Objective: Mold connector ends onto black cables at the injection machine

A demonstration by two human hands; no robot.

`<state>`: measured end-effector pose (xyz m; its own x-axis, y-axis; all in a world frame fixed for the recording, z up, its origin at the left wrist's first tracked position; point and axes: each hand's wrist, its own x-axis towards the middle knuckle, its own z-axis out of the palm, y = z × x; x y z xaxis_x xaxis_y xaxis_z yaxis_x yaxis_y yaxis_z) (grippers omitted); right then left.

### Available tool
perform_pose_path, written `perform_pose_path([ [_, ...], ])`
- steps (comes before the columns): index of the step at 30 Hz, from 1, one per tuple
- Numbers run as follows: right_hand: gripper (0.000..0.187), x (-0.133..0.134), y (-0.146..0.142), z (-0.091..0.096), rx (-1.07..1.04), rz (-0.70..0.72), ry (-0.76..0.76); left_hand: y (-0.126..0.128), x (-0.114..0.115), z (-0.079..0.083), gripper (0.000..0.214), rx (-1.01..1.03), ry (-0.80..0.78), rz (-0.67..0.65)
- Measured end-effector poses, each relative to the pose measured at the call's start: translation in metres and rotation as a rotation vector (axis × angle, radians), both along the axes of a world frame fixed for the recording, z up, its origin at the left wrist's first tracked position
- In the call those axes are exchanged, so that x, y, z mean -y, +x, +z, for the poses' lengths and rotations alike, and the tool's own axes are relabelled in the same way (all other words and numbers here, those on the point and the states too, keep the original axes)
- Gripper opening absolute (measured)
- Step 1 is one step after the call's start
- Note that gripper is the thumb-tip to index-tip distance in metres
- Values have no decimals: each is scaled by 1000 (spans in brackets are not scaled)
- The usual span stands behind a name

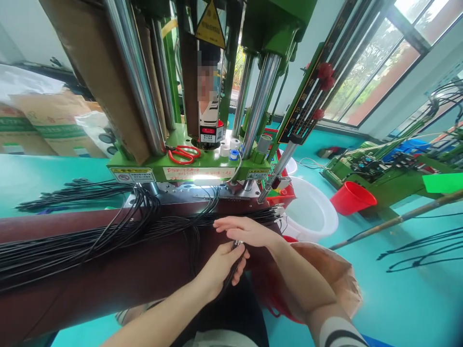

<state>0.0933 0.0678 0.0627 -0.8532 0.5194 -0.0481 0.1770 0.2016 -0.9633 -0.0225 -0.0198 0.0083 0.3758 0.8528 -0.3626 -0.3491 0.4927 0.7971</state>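
My left hand (220, 265) is closed around a small bunch of black cables (230, 278), their shiny metal ends (238, 243) poking up above the thumb. Flat and with fingers stretched out, my right hand (249, 230) lies just over those ends; whether it touches them I cannot tell. Behind both hands, a long bundle of black cables (108, 236) runs along the brown table (152, 270). Some of its strands lead up to the metal plate (181, 192) of a green press machine (217, 168). Silvery cable ends (277, 211) show at the bundle's right.
Red-handled scissors (183, 154) and white tape rolls (224, 150) lie on the machine. To the right stand a white tub (325, 217), a red bucket (352, 197) and a paper-lined bag (336, 274). A person (209, 108), partly hidden, is behind the machine.
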Motion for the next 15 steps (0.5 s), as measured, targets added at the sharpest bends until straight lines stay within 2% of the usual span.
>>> perform_pose_path([
  [3, 46, 3, 3, -3, 43, 49, 127, 11, -4, -3, 32, -1, -22, 40],
  [6, 58, 6, 3, -9, 140, 13, 286, 17, -4, -8, 31, 70, -59, 12],
  [8, 65, 5, 1, -13, 208, -6, 323, 18, -5, -11, 31, 134, -78, -11],
  [10, 59, -3, -2, -18, 213, 12, 321, 16, -8, -15, 31, 158, -86, 9],
  [12, 42, -18, -6, -24, 216, -19, 372, 13, -15, -18, 31, 149, -64, 113],
  [15, 33, -49, -10, -34, 487, -266, 652, 9, -27, -22, 32, 74, 20, 330],
])
